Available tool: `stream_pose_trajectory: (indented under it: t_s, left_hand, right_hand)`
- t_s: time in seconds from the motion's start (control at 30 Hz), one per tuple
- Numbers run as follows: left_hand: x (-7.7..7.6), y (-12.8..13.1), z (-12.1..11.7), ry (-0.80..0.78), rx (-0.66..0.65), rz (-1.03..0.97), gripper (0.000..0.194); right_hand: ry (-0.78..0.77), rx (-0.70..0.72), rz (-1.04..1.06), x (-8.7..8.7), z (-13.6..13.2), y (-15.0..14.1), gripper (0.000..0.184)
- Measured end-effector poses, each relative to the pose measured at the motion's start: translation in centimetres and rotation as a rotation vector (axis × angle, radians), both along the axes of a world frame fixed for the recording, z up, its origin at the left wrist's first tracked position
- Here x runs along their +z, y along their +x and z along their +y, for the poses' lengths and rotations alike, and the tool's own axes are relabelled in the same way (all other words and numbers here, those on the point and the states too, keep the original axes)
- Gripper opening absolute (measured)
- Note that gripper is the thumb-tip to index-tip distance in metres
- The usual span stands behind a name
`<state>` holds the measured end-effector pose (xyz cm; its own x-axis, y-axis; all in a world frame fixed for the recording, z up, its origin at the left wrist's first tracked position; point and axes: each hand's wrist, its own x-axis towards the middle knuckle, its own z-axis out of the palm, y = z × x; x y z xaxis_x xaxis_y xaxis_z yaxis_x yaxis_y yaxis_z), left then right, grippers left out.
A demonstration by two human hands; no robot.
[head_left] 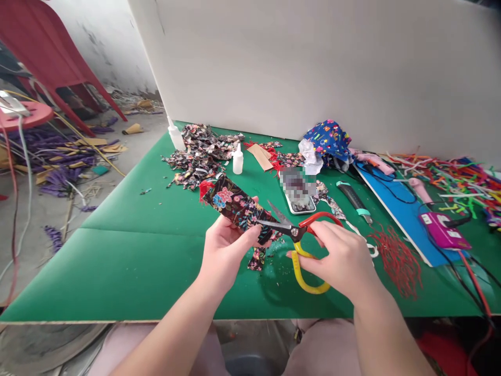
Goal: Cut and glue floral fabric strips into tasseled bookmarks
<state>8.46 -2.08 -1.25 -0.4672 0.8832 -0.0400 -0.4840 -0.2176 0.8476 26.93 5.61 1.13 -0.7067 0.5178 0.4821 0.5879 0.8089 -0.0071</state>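
Note:
My left hand (pixel 227 245) grips a flat strip of black floral fabric (pixel 237 206), tilted up to the left, with a red tuft at its far end. My right hand (pixel 342 250) has its fingers through the handles of a pair of scissors (pixel 296 235), one handle red and one yellow. The blades are spread, and the lower one lies over the near end of the fabric strip beside my left thumb. Below the strip, a small floral scrap (pixel 257 259) lies on the green tabletop (pixel 156 271) among tiny bits.
Behind my hands lie a heap of floral scraps (pixel 195 156), white squeeze bottles (pixel 237 161), a phone (pixel 296 190) and a blue patterned cloth (pixel 329 141). To the right are a utility knife (pixel 354 201), red threads (pixel 399 261), a blue board (pixel 395 216) and a purple power adapter (pixel 444 230) with cords.

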Motion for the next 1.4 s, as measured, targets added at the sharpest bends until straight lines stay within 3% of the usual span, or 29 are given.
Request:
stream_pose_trajectory:
  t_s: [0.33, 0.93, 1.4]
  left_hand:
    - [0.24, 0.04, -0.25, -0.061, -0.075, 0.060, 0.042]
    - [0.63, 0.09, -0.26, -0.121, -0.075, 0.007, 0.052]
    - [0.45, 0.03, -0.25, -0.128, -0.076, -0.012, 0.059]
  right_hand:
    - [-0.001, -0.005, -0.036, 0.39, -0.28, 0.04, 0.031]
    - [0.063, -0.046, -0.076, 0.73, -0.64, 0.12, 0.028]
    - [0.039, -0.084, -0.074, 0.78, -0.92, -0.09, 0.014]
